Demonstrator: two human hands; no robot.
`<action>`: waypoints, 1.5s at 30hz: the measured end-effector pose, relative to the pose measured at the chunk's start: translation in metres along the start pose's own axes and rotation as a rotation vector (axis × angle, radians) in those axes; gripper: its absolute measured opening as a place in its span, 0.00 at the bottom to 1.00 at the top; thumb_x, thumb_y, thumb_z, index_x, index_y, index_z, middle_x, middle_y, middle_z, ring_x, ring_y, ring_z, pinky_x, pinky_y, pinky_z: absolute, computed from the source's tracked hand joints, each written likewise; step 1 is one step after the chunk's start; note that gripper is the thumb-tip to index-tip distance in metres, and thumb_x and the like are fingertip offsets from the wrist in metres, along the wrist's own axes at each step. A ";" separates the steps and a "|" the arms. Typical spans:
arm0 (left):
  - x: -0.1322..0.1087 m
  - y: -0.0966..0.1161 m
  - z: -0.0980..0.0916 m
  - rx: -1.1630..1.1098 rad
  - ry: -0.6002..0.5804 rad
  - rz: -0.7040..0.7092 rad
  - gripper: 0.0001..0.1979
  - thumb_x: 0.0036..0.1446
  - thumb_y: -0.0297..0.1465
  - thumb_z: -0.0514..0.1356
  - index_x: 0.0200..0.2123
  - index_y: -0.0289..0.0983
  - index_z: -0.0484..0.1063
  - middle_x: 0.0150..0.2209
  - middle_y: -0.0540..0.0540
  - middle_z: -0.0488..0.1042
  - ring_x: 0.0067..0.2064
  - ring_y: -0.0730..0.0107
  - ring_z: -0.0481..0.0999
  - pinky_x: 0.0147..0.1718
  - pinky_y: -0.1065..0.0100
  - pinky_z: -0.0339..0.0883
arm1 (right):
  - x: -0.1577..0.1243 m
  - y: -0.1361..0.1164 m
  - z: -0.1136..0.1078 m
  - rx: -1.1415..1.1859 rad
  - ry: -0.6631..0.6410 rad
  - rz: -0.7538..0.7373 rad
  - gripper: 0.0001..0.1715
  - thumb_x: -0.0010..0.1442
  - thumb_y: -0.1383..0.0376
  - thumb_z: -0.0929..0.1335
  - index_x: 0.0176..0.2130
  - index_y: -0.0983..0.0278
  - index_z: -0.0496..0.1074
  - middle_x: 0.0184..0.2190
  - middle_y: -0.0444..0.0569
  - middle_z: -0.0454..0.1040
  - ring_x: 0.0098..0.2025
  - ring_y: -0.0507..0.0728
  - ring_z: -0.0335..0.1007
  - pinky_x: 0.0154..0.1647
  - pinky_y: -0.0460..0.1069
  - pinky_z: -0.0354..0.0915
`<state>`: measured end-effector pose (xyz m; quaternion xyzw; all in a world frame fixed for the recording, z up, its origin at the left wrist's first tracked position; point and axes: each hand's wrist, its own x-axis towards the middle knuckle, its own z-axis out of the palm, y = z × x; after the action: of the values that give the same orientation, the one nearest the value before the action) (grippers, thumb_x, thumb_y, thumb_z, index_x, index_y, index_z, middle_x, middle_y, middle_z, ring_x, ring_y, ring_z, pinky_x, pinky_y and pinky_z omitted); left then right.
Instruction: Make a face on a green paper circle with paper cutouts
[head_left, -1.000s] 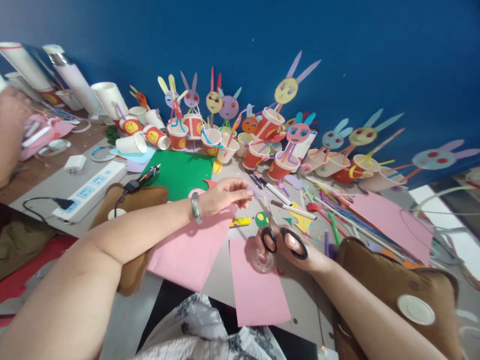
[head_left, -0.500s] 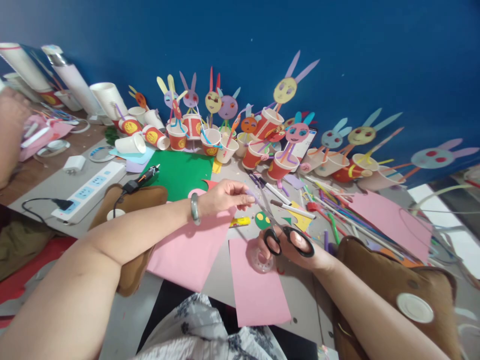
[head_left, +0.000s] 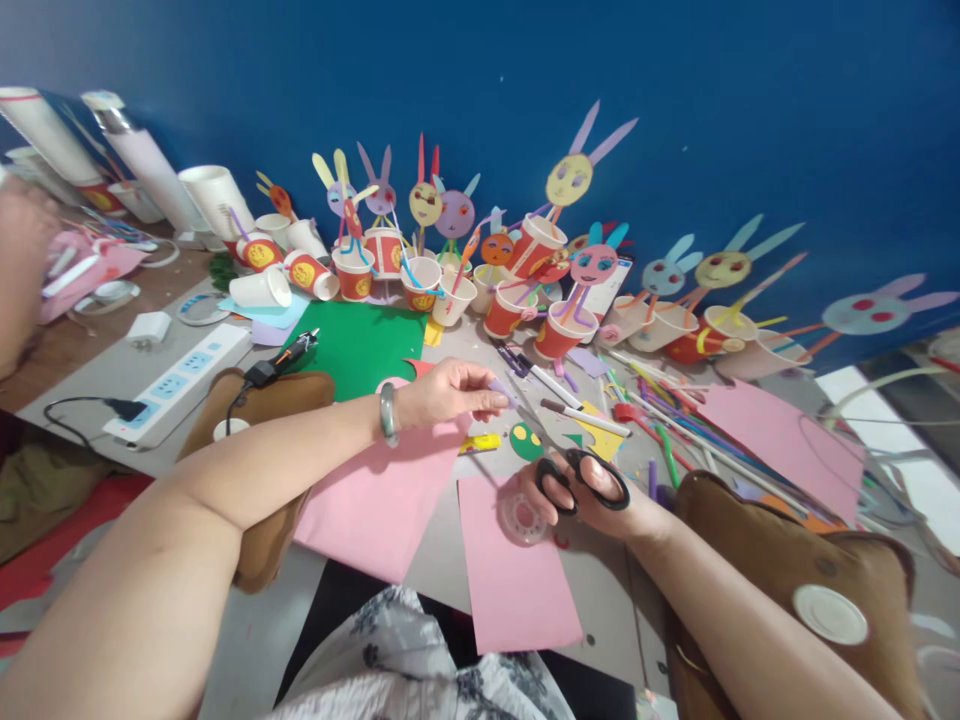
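Observation:
Between thumb and fingers, my left hand (head_left: 457, 393) pinches a small piece of purple paper (head_left: 501, 390). My right hand (head_left: 600, 497) grips black-handled scissors (head_left: 556, 465), thumb and fingers through the loops, and the blades reach up to the purple piece. Whether the blades touch the paper I cannot tell. Beneath my right hand, a clear tape roll (head_left: 523, 520) rests on a pink paper strip (head_left: 517, 600). A green paper oval with yellow dots (head_left: 525, 441) lies just below the blades, beside a yellow cutter (head_left: 480, 443).
Paper cups with rabbit-faced figures (head_left: 574, 265) line the blue wall. A power strip (head_left: 180, 380) and a brown cushion-like pouch (head_left: 307, 395) are on the left, another pouch (head_left: 795, 590) on the right. Pipe cleaners (head_left: 697, 430) and markers (head_left: 585, 415) lie scattered. Another person's hand (head_left: 26, 230) shows far left.
The scissor handles have come closer together and the blades have narrowed. My left hand has hardly moved. The other person's hand at the far left has shifted slightly.

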<state>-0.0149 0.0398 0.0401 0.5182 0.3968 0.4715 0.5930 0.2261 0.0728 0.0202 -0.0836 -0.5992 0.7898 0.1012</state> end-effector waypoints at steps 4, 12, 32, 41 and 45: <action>0.000 0.000 -0.002 0.023 0.015 0.004 0.17 0.48 0.40 0.71 0.25 0.32 0.72 0.23 0.51 0.72 0.27 0.79 0.70 0.31 0.72 0.66 | 0.000 0.001 -0.002 -0.028 0.028 -0.009 0.33 0.63 0.38 0.62 0.24 0.62 0.60 0.22 0.45 0.65 0.24 0.52 0.59 0.28 0.50 0.54; 0.002 -0.001 -0.003 0.033 0.023 -0.003 0.17 0.49 0.41 0.71 0.25 0.33 0.72 0.24 0.51 0.73 0.27 0.79 0.70 0.31 0.72 0.67 | -0.003 0.008 -0.009 -0.057 0.053 -0.009 0.33 0.64 0.39 0.62 0.24 0.62 0.60 0.20 0.43 0.63 0.23 0.51 0.54 0.27 0.50 0.51; -0.010 -0.011 0.018 0.126 -0.033 -0.018 0.19 0.49 0.43 0.71 0.27 0.31 0.74 0.22 0.50 0.71 0.24 0.79 0.66 0.24 0.73 0.59 | 0.006 0.003 0.003 -0.583 0.699 -0.090 0.17 0.52 0.52 0.76 0.34 0.61 0.77 0.35 0.50 0.78 0.36 0.59 0.73 0.38 0.53 0.67; -0.011 -0.016 0.025 0.233 -0.073 0.028 0.14 0.52 0.38 0.69 0.28 0.31 0.77 0.25 0.48 0.74 0.28 0.76 0.69 0.28 0.73 0.61 | 0.007 0.006 0.008 -0.735 0.674 -0.199 0.13 0.58 0.56 0.73 0.31 0.61 0.73 0.32 0.48 0.76 0.32 0.56 0.71 0.36 0.51 0.67; -0.013 -0.019 0.026 0.259 -0.063 0.048 0.12 0.53 0.36 0.68 0.34 0.32 0.77 0.31 0.46 0.77 0.31 0.74 0.73 0.31 0.73 0.66 | 0.008 0.006 0.007 -0.759 0.634 -0.165 0.13 0.57 0.55 0.73 0.30 0.61 0.73 0.30 0.47 0.75 0.32 0.55 0.70 0.37 0.51 0.67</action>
<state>0.0101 0.0207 0.0253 0.6142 0.4231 0.4140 0.5219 0.2164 0.0663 0.0162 -0.3026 -0.7887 0.4414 0.3027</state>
